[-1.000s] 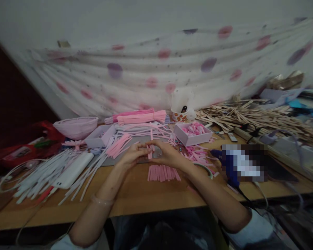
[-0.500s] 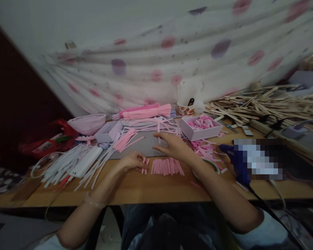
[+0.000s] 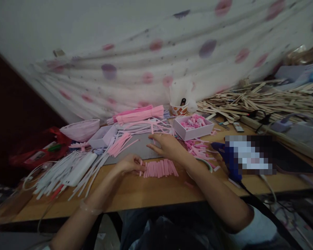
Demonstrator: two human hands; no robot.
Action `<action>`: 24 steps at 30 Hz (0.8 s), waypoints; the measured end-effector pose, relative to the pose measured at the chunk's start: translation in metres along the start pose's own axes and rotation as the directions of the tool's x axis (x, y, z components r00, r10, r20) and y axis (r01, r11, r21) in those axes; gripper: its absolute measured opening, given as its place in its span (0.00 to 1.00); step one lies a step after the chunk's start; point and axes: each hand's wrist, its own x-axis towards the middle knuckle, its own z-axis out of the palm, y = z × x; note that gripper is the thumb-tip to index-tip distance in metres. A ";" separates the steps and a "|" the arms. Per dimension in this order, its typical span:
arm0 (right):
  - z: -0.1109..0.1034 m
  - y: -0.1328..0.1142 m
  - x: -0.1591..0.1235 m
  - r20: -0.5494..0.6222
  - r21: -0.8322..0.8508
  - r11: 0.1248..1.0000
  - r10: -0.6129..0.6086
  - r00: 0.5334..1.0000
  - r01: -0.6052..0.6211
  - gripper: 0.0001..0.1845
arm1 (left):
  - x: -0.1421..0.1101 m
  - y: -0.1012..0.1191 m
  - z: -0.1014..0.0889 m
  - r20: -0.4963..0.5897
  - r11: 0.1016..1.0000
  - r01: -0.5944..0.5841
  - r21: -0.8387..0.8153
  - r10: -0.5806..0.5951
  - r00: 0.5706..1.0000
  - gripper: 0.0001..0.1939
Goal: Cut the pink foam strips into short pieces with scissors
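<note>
My left hand (image 3: 130, 164) rests at the left end of a row of short pink fuzzy strips (image 3: 160, 168) laid side by side on the table. Its fingers are closed around a short pink strip (image 3: 141, 168) at that end. Above the row, my right hand (image 3: 165, 143) hovers with thumb and index finger apart, over the edge of a grey mat (image 3: 142, 147). A longer pink strip (image 3: 152, 127) passes behind its index finger; whether the hand touches it I cannot tell. A bundle of longer pink strips (image 3: 119, 144) lies on the mat's left part.
A box of pink pieces (image 3: 193, 131) stands behind my right hand, with loose pink pieces (image 3: 198, 149) before it. A blue glue gun (image 3: 228, 158) lies at right. White strips (image 3: 54, 173) and a pale box (image 3: 101, 137) are at left, wooden sticks (image 3: 224, 107) at back right.
My left hand has moved right, bringing its short pink strips up against the row, so the gap is closed. My right hand keeps its place. The whole view has shifted slightly.
</note>
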 end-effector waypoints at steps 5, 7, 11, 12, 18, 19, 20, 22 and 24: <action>0.003 0.001 0.002 -0.020 0.091 0.994 0.066 0.998 -0.064 0.14 | -0.007 0.010 -0.017 0.053 0.999 -0.027 0.037 0.025 0.998 0.20; 0.007 0.003 0.002 -0.082 0.244 0.966 0.111 0.990 -0.088 0.10 | -0.008 0.019 -0.025 0.015 0.997 -0.068 0.023 0.067 0.998 0.20; 0.018 0.005 0.003 -0.078 0.669 0.732 0.239 0.968 -0.127 0.07 | -0.003 0.037 -0.034 -0.113 0.969 -0.220 -0.114 0.207 0.972 0.18; 0.020 0.005 0.003 -0.053 0.741 0.656 0.272 0.961 -0.145 0.10 | 0.001 0.041 -0.033 -0.128 0.956 -0.256 -0.141 0.239 0.963 0.18; 0.024 0.011 0.007 -0.030 0.841 0.498 0.435 0.900 -0.213 0.18 | 0.028 0.044 -0.024 -0.189 0.860 -0.437 -0.263 0.399 0.897 0.17; 0.024 0.013 0.007 -0.035 0.828 0.512 0.449 0.893 -0.226 0.17 | 0.033 0.043 -0.022 -0.197 0.833 -0.468 -0.296 0.426 0.883 0.17; 0.025 0.014 0.007 -0.034 0.815 0.526 0.462 0.886 -0.242 0.18 | 0.038 0.042 -0.020 -0.202 0.804 -0.492 -0.335 0.449 0.871 0.17; 0.025 0.017 0.007 -0.013 0.798 0.532 0.483 0.875 -0.282 0.19 | 0.046 0.039 -0.015 -0.210 0.746 -0.522 -0.414 0.479 0.852 0.17; 0.027 0.018 0.007 0.043 0.791 0.514 0.496 0.867 -0.333 0.20 | 0.051 0.036 -0.009 -0.219 0.712 -0.519 -0.472 0.476 0.852 0.18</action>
